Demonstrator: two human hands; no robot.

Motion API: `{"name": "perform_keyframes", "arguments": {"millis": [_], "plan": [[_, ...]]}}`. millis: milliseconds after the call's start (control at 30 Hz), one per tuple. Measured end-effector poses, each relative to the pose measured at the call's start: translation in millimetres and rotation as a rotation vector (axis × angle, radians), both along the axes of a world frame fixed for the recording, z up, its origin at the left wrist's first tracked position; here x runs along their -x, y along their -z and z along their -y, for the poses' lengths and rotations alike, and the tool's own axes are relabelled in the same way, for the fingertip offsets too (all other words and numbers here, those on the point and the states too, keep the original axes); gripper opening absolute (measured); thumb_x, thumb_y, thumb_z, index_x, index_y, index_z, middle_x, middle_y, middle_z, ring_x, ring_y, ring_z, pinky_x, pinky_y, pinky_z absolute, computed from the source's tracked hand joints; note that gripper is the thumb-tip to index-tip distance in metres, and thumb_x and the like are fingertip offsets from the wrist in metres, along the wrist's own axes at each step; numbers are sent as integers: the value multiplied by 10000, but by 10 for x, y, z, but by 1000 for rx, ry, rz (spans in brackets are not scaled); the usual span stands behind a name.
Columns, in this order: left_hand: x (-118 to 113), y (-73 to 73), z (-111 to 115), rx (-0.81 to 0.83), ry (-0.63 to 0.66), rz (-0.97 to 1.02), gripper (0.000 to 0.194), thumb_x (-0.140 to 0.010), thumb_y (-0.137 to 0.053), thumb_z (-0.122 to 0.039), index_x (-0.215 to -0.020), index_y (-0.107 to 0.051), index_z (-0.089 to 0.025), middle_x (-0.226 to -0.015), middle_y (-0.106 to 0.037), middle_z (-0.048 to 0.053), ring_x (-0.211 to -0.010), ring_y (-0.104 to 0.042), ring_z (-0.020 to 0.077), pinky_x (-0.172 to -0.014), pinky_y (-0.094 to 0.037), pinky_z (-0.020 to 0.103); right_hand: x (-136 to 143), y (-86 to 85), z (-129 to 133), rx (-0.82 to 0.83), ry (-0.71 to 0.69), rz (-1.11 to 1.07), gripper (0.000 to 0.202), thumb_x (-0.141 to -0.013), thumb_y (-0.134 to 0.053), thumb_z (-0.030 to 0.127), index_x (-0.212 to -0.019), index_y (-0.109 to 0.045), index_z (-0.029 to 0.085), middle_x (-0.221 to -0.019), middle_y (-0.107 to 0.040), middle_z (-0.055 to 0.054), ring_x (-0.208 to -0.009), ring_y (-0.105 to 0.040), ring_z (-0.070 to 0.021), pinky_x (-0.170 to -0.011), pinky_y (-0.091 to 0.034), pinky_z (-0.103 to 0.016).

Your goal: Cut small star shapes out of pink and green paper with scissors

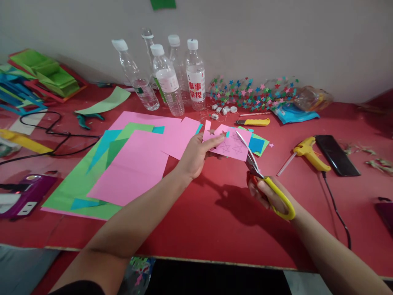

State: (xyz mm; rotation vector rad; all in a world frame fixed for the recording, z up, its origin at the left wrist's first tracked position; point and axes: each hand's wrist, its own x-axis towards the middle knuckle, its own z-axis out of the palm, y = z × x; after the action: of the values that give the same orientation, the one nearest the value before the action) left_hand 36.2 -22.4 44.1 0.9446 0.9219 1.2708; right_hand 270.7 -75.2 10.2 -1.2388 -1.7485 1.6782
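My left hand (199, 151) pinches a piece of pink paper (235, 144) between thumb and fingers, held above the red table. Several stars are drawn on this paper in dark lines, and its left part has star-shaped gaps and a cut strip. My right hand (270, 194) grips a pair of scissors (253, 164) with yellow and red handles. The blades point up and left, lying at the right edge of the paper. Whether the blades are parted is hard to make out. Behind the paper lie small blue and green paper pieces (257, 144).
Pink and green sheets (129, 168) are stacked at left. Plastic bottles (195, 78) stand by the wall, beside a clear bottle covered in small stars (254, 94). A yellow utility knife (256, 122), a yellow glue gun (311, 153) with its cord and a black phone (337, 155) lie at right.
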Motion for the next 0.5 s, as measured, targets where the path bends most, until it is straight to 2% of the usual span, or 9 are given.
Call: {"name": "perform_keyframes", "arguments": {"millis": [100,200,267,367,433,500], "plan": [[71,-62,-45,-6,-21,-37,325,-762,-660,-440,-950,-631,-176,-920,-673,39,-806,-639,153,-687,-518,272,-43,29,-28,-21,-23,-53,543,-880,-385,664,-686,-520,175,-378,-406,61,-331,-318,-72,-392,-258,-224],[177,-141,-91,-181,-76,-182,365,-778,-655,-400,-1090,-604,-219,-1141,-632,51,-1037,-597,189,-859,-482,322,-69,51,-43,-15,-70,-62,540,-872,-421,675,-697,-515,172,-392,-411,65,-335,-322,-67,-385,-250,-215],[232,-179,-101,-287,-39,-345,306,-747,-695,-342,-1014,-641,-204,-1048,-648,45,-989,-590,182,-877,-459,322,-75,68,-44,-9,-98,-59,526,-873,-445,665,-703,-511,172,-404,-414,67,-341,-323,-63,-385,-248,-210],[270,-200,-88,-319,14,-535,168,-736,-702,-316,-824,-658,-179,-788,-621,13,-776,-563,146,-769,-458,297,-75,89,-42,-10,-127,-45,499,-890,-456,635,-714,-508,172,-419,-421,66,-355,-331,-63,-397,-261,-209],[273,-204,-76,-331,9,-559,155,-718,-707,-280,-825,-648,-183,-787,-609,4,-752,-542,134,-721,-445,276,-72,88,-44,-15,-132,-41,498,-891,-455,637,-718,-506,173,-421,-423,65,-358,-333,-64,-402,-266,-211],[267,-210,-67,-350,10,-547,194,-700,-707,-242,-876,-644,-188,-876,-623,11,-790,-542,131,-711,-437,260,-64,72,-50,-15,-125,-38,520,-874,-456,664,-709,-504,173,-414,-421,64,-354,-331,-63,-399,-265,-213]]}}
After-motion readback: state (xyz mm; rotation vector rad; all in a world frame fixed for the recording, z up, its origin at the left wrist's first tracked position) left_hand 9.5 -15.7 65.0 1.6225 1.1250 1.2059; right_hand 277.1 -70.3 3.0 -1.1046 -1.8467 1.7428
